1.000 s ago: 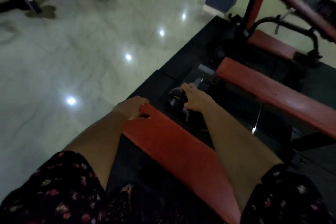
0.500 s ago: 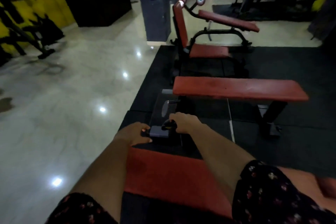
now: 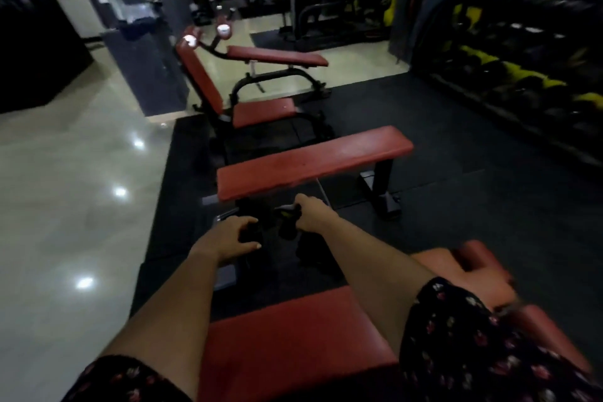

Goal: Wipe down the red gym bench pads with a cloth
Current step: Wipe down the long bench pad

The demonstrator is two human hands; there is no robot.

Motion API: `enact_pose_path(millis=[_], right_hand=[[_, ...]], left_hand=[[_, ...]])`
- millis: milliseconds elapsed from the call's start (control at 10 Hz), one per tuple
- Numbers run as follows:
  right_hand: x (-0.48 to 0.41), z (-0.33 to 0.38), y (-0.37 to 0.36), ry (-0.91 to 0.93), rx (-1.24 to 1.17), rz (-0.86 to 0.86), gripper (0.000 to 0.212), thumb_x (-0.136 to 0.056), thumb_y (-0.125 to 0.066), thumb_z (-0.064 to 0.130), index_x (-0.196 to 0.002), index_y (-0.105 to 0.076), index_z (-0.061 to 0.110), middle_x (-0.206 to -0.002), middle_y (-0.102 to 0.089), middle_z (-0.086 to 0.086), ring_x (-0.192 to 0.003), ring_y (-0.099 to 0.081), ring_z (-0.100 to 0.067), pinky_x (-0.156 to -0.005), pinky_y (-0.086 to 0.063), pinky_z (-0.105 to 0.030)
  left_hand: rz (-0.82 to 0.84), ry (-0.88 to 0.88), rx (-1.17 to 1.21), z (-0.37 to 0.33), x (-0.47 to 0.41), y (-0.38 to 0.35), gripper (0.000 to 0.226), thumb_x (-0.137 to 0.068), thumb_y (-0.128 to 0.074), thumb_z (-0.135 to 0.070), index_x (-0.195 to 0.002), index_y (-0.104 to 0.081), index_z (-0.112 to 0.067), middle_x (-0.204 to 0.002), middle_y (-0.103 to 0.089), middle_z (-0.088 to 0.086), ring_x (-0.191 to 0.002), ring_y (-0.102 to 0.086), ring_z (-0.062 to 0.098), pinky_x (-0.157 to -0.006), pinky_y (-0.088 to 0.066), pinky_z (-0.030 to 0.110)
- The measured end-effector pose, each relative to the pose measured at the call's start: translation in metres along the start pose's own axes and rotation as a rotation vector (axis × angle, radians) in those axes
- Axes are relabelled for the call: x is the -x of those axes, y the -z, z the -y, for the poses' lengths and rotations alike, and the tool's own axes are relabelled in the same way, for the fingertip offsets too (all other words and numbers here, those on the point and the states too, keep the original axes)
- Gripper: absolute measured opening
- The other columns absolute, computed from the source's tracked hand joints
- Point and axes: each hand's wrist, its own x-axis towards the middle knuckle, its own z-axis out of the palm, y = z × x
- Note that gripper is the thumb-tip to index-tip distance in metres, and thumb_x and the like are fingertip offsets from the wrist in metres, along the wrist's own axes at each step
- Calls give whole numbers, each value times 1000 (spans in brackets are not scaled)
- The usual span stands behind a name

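At the bottom edge of the view, a wide red vinyl bench pad lies under the person's two bare forearms, which come out of dark flower-print sleeves and reach forward past the pad's far edge. Beyond that edge, over the dark metal frame, the left hand is arched, fingers and thumb spread and bent over a black part. In the dim light I cannot tell whether it clasps that part or only rests on it. The right hand, just beside it, is closed in a fist round a dark object with a yellow-green patch; whether this is a handle or a cloth cannot be told. At the right edge of the view a second rounded red pad carries a blurred skin-toned shape that is too smeared to identify. Farther on, a long flat red bench on black legs stands across the black rubber floor mat, near the mat's left edge. Behind it is an adjustable red bench with an upright back pad and a sloping arm pad. A glossy pale tiled floor borders the mat on the left, and a dark dumbbell rack runs along the mat's right edge.
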Motion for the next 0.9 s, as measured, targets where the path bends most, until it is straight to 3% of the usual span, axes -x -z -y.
enact_pose_path(millis=[200, 500, 600, 700, 800, 900], right_hand=[[28, -17, 9, -167, -38, -66, 35, -89, -57, 9, -122, -46, 17, -121, -50, -14, -105, -55, -36, -81, -51, -46], [120, -15, -38, -490, 84, -138, 35, -94, -51, 15, -127, -40, 19, -125, -48, -11, -113, -51, -38, -75, -43, -44], [148, -30, -54, -578, 113, -193, 35, -97, -49, 19, -132, -42, 19, -128, -48, -8, -121, -50, -33, -89, -44, -46], [187, -78, -77, -841, 0, -514, 37, -76, -51, 63, -112, -50, 58, -109, -49, 22, -103, -61, -23, -79, -48, -53], [207, -123, -109, -931, 64, -566, 43, -66, -53, 59, -108, -45, 61, -98, -51, 22, -83, -63, -16, -60, -52, -36], [285, -83, -98, -986, -219, -385, 32, -89, -54, 29, -120, -49, 24, -115, -59, -5, -94, -61, -25, -63, -47, -23]], left_hand=[[96, -163, -77, -16, -27, 4, 62, -82, -74, -44, -137, -51, -27, -132, -53, 0, -118, -54, 13, -104, -44, 32], [242, -411, -93, -44, -35, -15, 64, -80, -76, -43, -137, -51, -26, -125, -55, 1, -113, -57, 18, -99, -46, 32], [301, -517, -112, -70, -34, -33, 63, -81, -74, -44, -137, -52, -26, -125, -55, -1, -112, -57, 17, -98, -47, 33], [372, -683, -139, -120, -25, -59, 61, -82, -72, -44, -137, -51, -27, -127, -55, -2, -116, -56, 16, -100, -47, 36], [406, -755, -176, -152, -13, -79, 61, -83, -70, -46, -138, -49, -29, -127, -54, -3, -116, -55, 16, -99, -47, 38], [465, -871, -211, -198, 4, -109, 63, -82, -69, -48, -138, -48, -30, -132, -53, -5, -117, -54, 13, -99, -47, 37]])
